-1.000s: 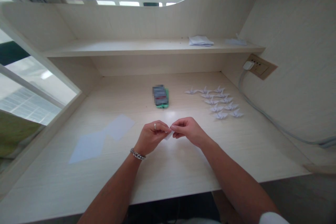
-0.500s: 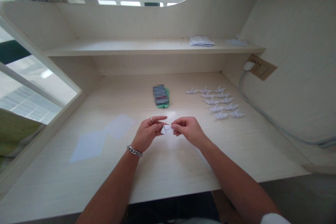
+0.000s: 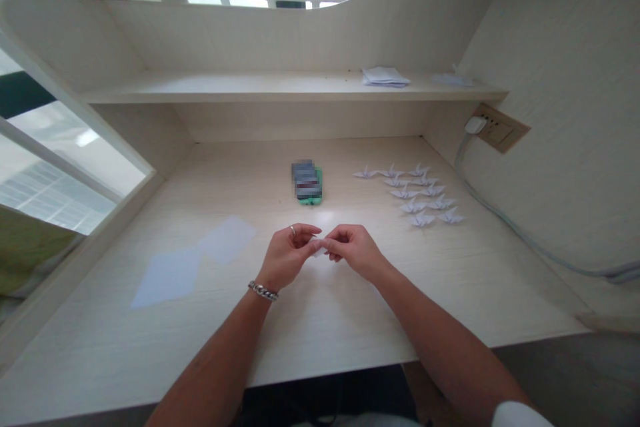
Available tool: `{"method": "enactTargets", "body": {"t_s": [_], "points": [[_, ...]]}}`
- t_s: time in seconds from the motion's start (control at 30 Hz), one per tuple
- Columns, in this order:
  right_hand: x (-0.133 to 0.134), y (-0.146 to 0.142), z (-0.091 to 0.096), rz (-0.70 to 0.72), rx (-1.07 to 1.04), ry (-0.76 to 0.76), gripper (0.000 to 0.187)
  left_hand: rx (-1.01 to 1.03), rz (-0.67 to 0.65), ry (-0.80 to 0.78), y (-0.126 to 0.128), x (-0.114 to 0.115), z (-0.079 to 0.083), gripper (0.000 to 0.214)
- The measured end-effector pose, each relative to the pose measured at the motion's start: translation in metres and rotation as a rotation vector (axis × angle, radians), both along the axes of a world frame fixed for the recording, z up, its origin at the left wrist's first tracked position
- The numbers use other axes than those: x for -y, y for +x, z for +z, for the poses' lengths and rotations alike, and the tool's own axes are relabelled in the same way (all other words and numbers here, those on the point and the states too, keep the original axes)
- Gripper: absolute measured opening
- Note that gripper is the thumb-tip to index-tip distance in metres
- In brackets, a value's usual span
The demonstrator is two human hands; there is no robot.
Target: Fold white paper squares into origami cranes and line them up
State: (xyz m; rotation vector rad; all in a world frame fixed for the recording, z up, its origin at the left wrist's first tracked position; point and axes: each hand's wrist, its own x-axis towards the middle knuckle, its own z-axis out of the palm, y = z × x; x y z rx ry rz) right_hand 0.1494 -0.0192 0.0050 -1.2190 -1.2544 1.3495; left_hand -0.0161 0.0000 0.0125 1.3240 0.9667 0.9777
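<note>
Paper (image 3: 319, 253), small, white and folded, is between both hands, over the middle of the desk (image 3: 325, 330); whether it touches the top I cannot tell. The shelf (image 3: 240, 85) runs above the desk's back edge. A grey cable (image 3: 520, 229) comes down the wall and along the desk's right edge. The left hand (image 3: 285, 257) is mostly closed, thumb on the paper's left part, fingers loosely bent. The right hand (image 3: 357, 248) pinches the other side between thumb and bent fingers, the fingertips of both hands almost meeting. Two flat sheets (image 3: 167, 278) lie toward the desk's left edge, one nearer the front left corner, their near corners close together. A wad (image 3: 385, 77) of white paper rests on the shelf's right part. A blurred dark thing (image 3: 307, 180) with a green edge lies beyond the hands, nearer the back edge. A socket (image 3: 500, 128) is on the wall above the desk's right edge. White cranes (image 3: 413, 206) stand grouped toward the back right corner. The plug (image 3: 475, 125) sits in the socket. A chain bracelet (image 3: 263, 291) circles the left wrist, and a ring (image 3: 293, 230) is on a left finger
</note>
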Motion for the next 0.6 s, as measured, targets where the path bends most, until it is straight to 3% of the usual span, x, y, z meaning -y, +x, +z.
{"method": "enactTargets", "body": {"t_s": [0.2,0.43,0.6], "points": [[0.0,0.0,-0.002,-0.059,-0.01,0.004,0.022,0.071,-0.022,-0.075,-0.001,0.0,0.003,0.029],[0.0,-0.005,-0.004,-0.074,0.014,0.033,0.022,-0.001,0.049,0.089,0.004,-0.002,-0.009,0.019],[0.001,-0.006,-0.006,-0.11,0.043,0.067,0.023,-0.008,0.045,0.069,0.006,-0.001,-0.009,0.024]]}}
